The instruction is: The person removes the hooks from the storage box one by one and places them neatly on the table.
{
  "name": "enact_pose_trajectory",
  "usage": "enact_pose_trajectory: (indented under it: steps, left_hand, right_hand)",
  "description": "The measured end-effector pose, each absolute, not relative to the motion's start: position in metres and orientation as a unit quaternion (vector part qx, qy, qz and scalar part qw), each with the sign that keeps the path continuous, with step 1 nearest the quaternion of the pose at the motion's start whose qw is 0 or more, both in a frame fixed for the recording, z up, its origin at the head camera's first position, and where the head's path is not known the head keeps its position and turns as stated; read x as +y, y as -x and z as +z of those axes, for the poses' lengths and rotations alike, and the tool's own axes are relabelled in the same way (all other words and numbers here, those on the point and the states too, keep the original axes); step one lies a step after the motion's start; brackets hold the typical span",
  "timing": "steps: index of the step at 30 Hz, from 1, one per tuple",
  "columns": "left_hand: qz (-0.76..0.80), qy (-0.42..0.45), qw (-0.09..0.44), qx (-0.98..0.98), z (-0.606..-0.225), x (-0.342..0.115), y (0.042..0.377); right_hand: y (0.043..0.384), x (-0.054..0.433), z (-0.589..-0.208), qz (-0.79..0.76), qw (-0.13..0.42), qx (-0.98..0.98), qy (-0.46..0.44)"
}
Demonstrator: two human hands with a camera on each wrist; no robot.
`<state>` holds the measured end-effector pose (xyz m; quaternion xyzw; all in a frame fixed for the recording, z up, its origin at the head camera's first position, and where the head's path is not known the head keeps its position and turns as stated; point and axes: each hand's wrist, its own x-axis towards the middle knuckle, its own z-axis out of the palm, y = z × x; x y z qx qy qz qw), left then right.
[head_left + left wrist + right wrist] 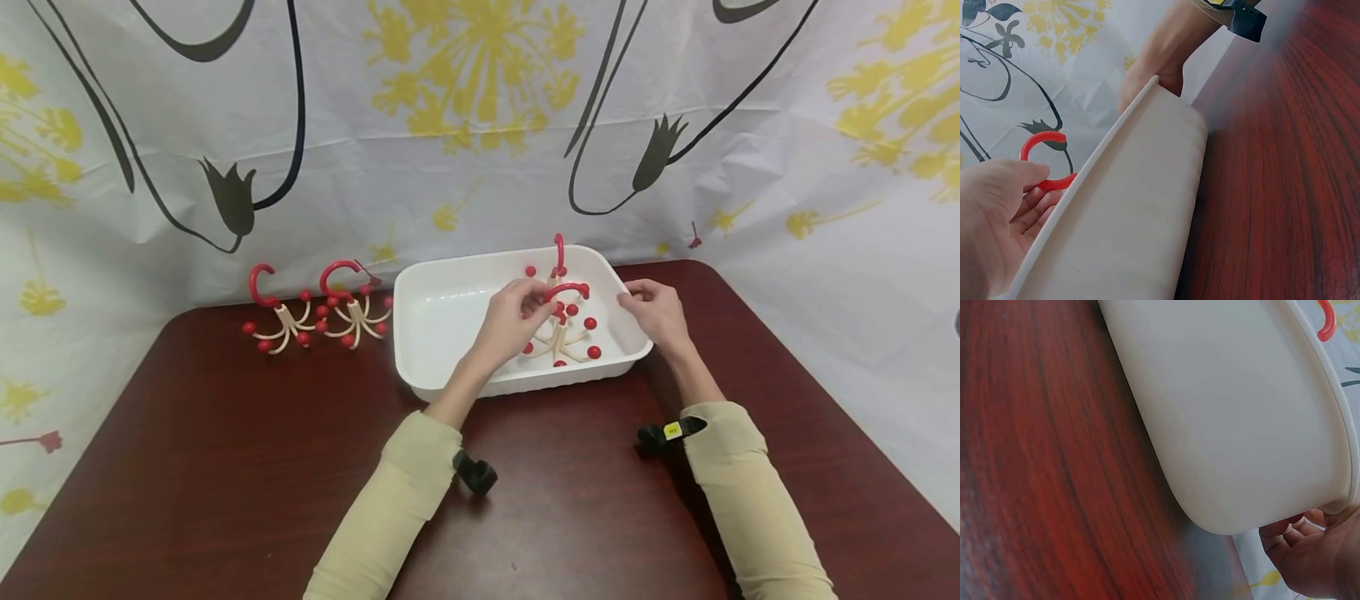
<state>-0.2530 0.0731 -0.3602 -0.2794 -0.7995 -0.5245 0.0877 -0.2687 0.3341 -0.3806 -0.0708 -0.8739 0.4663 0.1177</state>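
Note:
A white plastic tray sits on the table. Inside its right half stands a hanger with a red hook and several cream arms tipped with red balls. My left hand pinches this hook between thumb and fingers; the left wrist view shows the red hook rising above the tray rim. Just behind it is a second such hanger, partly hidden. At the tray's right end, my right hand grips the rim, its fingers curled on the outer side beneath the lip.
Two more hangers of the same kind, a left one and a right one, stand on the dark red-brown table left of the tray. A patterned white cloth hangs close behind the tray.

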Motion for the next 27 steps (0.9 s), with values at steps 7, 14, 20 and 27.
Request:
enact_pose_trajectory:
  steps: [7,14,20,27]
  left_hand:
    - [-0.519,0.283,0.093,-0.801,-0.359,0.073,0.255]
    - [-0.528,0.289,0.116,-0.79,-0.355,0.071,0.253]
    - [-0.543,0.296,0.141,-0.773,-0.345,0.068,0.25]
    - [-0.558,0.3,0.177,-0.753,-0.335,0.059,0.248]
  right_hand:
    - [0.27,0.333,-0.382,0.465,0.119,-0.874,0.075]
    - [0.27,0.333,-0.381,0.467,0.12,-0.873,0.075]
    - [0.269,0.333,-0.381,0.472,0.122,-0.87,0.071]
    - [0.268,0.333,-0.381,0.466,0.125,-0.873,0.072]
